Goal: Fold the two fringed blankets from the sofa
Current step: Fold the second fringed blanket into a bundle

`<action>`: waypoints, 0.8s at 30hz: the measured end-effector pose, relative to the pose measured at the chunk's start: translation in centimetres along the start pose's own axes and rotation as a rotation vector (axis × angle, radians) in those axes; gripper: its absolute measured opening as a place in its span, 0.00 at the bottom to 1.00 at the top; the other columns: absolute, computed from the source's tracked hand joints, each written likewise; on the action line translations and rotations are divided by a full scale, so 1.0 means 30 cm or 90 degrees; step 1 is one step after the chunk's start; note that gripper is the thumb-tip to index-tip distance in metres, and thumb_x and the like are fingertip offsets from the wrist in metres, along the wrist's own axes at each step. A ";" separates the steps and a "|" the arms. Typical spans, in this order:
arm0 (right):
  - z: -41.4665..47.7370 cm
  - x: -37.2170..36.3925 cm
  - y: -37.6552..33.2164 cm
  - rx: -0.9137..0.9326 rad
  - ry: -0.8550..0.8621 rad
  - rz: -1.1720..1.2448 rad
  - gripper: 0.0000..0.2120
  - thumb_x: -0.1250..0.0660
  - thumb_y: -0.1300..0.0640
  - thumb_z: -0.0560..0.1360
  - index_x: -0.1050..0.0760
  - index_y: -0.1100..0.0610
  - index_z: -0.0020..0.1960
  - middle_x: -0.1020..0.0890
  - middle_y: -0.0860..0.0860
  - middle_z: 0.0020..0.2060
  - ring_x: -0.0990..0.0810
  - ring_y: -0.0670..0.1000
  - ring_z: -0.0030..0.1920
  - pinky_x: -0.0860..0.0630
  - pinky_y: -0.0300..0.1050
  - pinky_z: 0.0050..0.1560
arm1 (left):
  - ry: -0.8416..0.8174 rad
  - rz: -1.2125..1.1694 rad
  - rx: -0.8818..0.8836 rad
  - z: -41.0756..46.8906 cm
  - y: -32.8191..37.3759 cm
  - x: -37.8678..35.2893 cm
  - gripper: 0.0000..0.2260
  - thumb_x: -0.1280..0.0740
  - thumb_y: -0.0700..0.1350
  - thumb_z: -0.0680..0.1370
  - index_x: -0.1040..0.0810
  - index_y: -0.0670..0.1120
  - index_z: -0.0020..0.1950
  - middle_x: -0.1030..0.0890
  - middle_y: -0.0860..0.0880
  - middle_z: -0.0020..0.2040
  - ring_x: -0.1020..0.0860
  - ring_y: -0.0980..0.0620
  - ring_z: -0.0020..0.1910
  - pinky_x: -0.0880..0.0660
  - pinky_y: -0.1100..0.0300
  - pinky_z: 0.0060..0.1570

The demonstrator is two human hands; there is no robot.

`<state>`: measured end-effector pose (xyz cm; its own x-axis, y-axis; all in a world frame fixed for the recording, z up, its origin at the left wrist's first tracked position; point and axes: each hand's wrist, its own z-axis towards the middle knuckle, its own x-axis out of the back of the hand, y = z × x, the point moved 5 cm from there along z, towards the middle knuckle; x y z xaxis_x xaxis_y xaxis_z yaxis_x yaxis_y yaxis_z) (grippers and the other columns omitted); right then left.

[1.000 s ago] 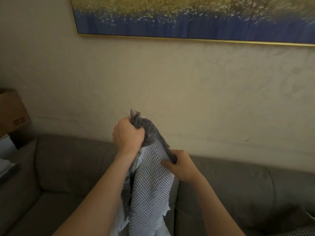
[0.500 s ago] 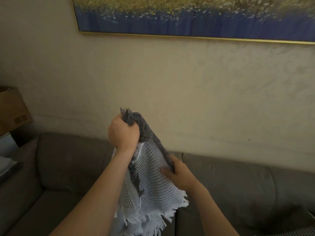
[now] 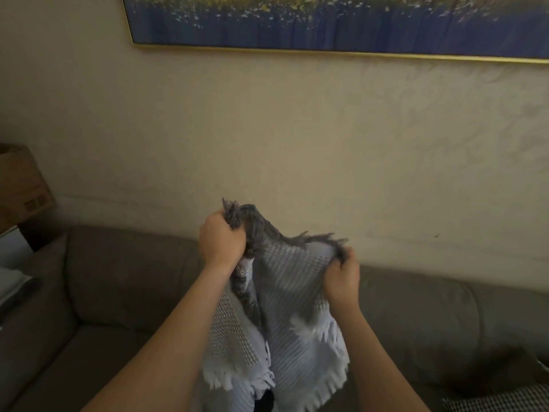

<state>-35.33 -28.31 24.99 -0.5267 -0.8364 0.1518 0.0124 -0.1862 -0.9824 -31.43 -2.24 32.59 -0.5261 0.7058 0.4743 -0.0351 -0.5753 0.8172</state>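
A grey-and-white waffle-weave blanket with dark fringe on top and white fringe at the bottom hangs in the air in front of the grey sofa. My left hand grips a bunched upper corner of it. My right hand pinches the dark fringed top edge further right, so the cloth stretches between both hands. A corner of a second, black-and-white checked blanket shows at the bottom right on the sofa seat.
A beige wall rises behind the sofa with a gold-framed blue and yellow painting high up. A cardboard box and pale items stand beyond the sofa's left end.
My right hand slid rightward and up along the dark fringed edge, away from my left hand, spreading the top of the blanket. The white bottom fringe has come up into view.
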 end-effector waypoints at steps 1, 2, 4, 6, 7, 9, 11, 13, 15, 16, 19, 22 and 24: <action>-0.003 0.013 -0.033 0.025 0.019 -0.004 0.09 0.44 0.63 0.84 0.26 0.55 0.56 0.20 0.52 0.43 0.22 0.51 0.41 0.26 0.49 0.41 | -0.025 0.021 -0.007 0.000 -0.014 -0.011 0.15 0.29 0.47 0.81 0.25 0.51 0.35 0.22 0.53 0.33 0.22 0.43 0.37 0.30 0.54 0.36; -0.007 0.022 -0.065 0.063 0.020 -0.017 0.08 0.42 0.61 0.84 0.25 0.54 0.53 0.20 0.51 0.40 0.23 0.48 0.37 0.27 0.46 0.38 | -0.048 0.040 -0.014 0.000 -0.030 -0.023 0.15 0.30 0.46 0.81 0.25 0.51 0.34 0.22 0.52 0.34 0.21 0.43 0.38 0.29 0.54 0.36; -0.016 0.028 -0.120 0.137 -0.011 -0.056 0.06 0.36 0.58 0.80 0.26 0.54 0.45 0.24 0.48 0.32 0.29 0.44 0.30 0.33 0.38 0.31 | -0.089 0.070 -0.017 -0.002 -0.051 -0.039 0.16 0.30 0.46 0.82 0.26 0.52 0.35 0.22 0.53 0.35 0.21 0.44 0.39 0.29 0.54 0.38; -0.015 0.025 -0.138 0.178 -0.040 -0.132 0.05 0.31 0.57 0.77 0.26 0.54 0.43 0.23 0.47 0.31 0.27 0.43 0.29 0.33 0.37 0.29 | -0.109 0.096 -0.020 -0.006 -0.067 -0.047 0.16 0.30 0.48 0.82 0.27 0.54 0.35 0.23 0.54 0.36 0.22 0.45 0.40 0.28 0.53 0.40; -0.010 0.028 -0.139 0.188 -0.034 -0.169 0.04 0.31 0.58 0.76 0.25 0.54 0.45 0.22 0.47 0.32 0.25 0.43 0.31 0.32 0.40 0.30 | -0.117 0.108 -0.019 -0.009 -0.075 -0.046 0.16 0.30 0.50 0.83 0.27 0.54 0.35 0.23 0.54 0.36 0.21 0.44 0.41 0.27 0.53 0.40; 0.001 0.053 -0.142 0.191 0.016 -0.196 0.05 0.33 0.60 0.78 0.28 0.55 0.51 0.22 0.48 0.34 0.23 0.50 0.33 0.34 0.46 0.32 | -0.126 0.131 -0.009 -0.012 -0.100 -0.041 0.17 0.29 0.51 0.83 0.28 0.54 0.35 0.23 0.51 0.37 0.20 0.43 0.42 0.27 0.52 0.40; 0.005 0.088 -0.149 0.184 0.078 -0.169 0.06 0.37 0.62 0.80 0.32 0.56 0.55 0.24 0.50 0.33 0.25 0.52 0.32 0.36 0.47 0.32 | -0.134 0.167 0.000 -0.013 -0.127 -0.038 0.17 0.29 0.50 0.83 0.29 0.54 0.35 0.23 0.49 0.37 0.19 0.41 0.42 0.27 0.52 0.38; -0.003 0.109 -0.165 0.201 0.131 -0.148 0.07 0.39 0.65 0.81 0.32 0.57 0.57 0.26 0.51 0.31 0.27 0.52 0.29 0.39 0.47 0.29 | -0.146 0.215 -0.013 -0.027 -0.133 -0.044 0.16 0.30 0.46 0.83 0.29 0.53 0.36 0.22 0.47 0.40 0.19 0.40 0.42 0.25 0.51 0.38; -0.014 0.114 -0.169 0.207 0.165 -0.121 0.09 0.39 0.67 0.81 0.31 0.59 0.59 0.27 0.51 0.30 0.29 0.51 0.28 0.39 0.47 0.28 | -0.167 0.246 -0.038 -0.052 -0.122 -0.061 0.16 0.32 0.43 0.82 0.32 0.54 0.37 0.23 0.46 0.42 0.19 0.39 0.44 0.24 0.50 0.40; -0.019 0.115 -0.168 0.201 0.173 -0.103 0.09 0.39 0.68 0.81 0.31 0.59 0.59 0.27 0.50 0.30 0.30 0.50 0.28 0.37 0.47 0.28 | -0.186 0.253 -0.047 -0.060 -0.124 -0.074 0.17 0.33 0.42 0.82 0.33 0.55 0.36 0.24 0.46 0.42 0.20 0.38 0.44 0.25 0.50 0.40; -0.032 0.140 -0.160 0.170 0.196 -0.030 0.09 0.40 0.68 0.82 0.30 0.59 0.59 0.26 0.46 0.35 0.28 0.43 0.30 0.33 0.42 0.30 | -0.260 0.237 -0.072 -0.071 -0.156 -0.105 0.14 0.32 0.43 0.81 0.29 0.52 0.36 0.25 0.46 0.42 0.20 0.37 0.43 0.24 0.49 0.40; -0.038 0.185 -0.139 0.086 0.302 0.035 0.10 0.42 0.68 0.83 0.31 0.60 0.62 0.25 0.47 0.39 0.24 0.46 0.37 0.30 0.41 0.35 | -0.283 0.225 -0.043 -0.071 -0.218 -0.109 0.14 0.29 0.57 0.79 0.24 0.52 0.38 0.22 0.43 0.44 0.19 0.38 0.43 0.24 0.50 0.38; -0.042 0.197 -0.123 0.053 0.360 0.055 0.10 0.43 0.67 0.83 0.33 0.59 0.63 0.25 0.49 0.42 0.23 0.54 0.41 0.29 0.49 0.40 | -0.240 0.204 -0.006 -0.073 -0.248 -0.098 0.20 0.29 0.62 0.79 0.24 0.51 0.35 0.20 0.42 0.41 0.19 0.40 0.40 0.25 0.52 0.35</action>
<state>-39.56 -31.92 29.39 -0.8926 -0.4497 -0.0332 0.1311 -0.1883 -0.9733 -31.50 -0.95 24.41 -0.1681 0.5922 0.7880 0.0691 -0.7904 0.6087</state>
